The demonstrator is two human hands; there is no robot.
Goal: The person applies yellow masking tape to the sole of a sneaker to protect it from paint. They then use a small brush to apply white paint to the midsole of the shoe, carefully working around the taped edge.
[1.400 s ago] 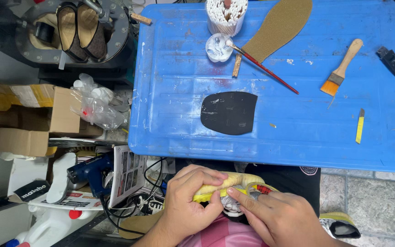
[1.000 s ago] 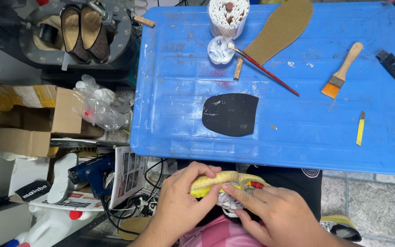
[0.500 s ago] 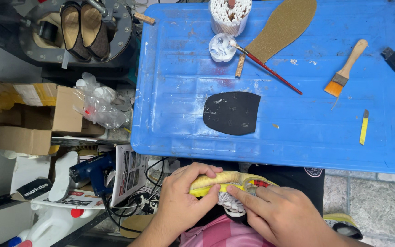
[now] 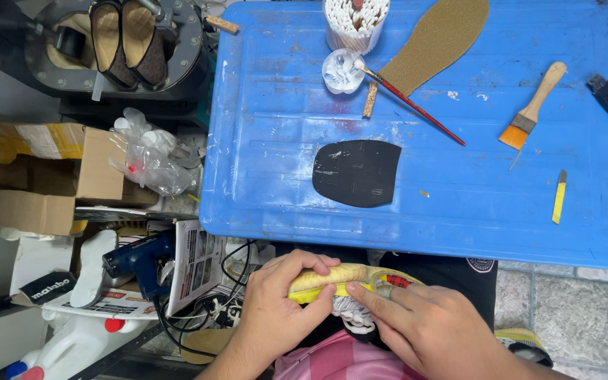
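Note:
Low in the head view, both my hands hold a small yellow shoe with a red and white patterned part, over my lap. My left hand wraps the yellow sole edge from the left, thumb on top. My right hand lies on the shoe's right side, its fingers pressing near the middle. Above them a blue plastic table top carries a black rubber sole piece.
On the blue top lie a tan insole, a red-handled brush by a small white glue cup, a wooden brush, a yellow knife. Cardboard boxes, a blue power tool and cables crowd the left floor.
The view has shifted slightly; my hands keep the shoe in the same hold, with small finger movements along its edge.

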